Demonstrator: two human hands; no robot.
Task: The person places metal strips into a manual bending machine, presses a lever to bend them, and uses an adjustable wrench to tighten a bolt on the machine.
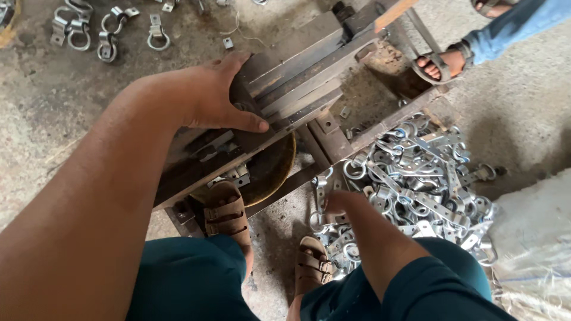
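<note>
My left hand lies on top of a dark steel press tool, thumb stretched along its edge, fingers curled over a round part there. My right hand reaches down into a heap of shiny metal clamps on the floor; its fingers are hidden among the pieces, so what they hold cannot be seen. Both forearms fill the lower half of the view above my teal-clad knees.
My brown sandals stand beside a round rusty wheel under the tool frame. Several finished clamps lie at the top left. Another person's sandalled foot and blue sleeve are at the top right. A white sack sits right.
</note>
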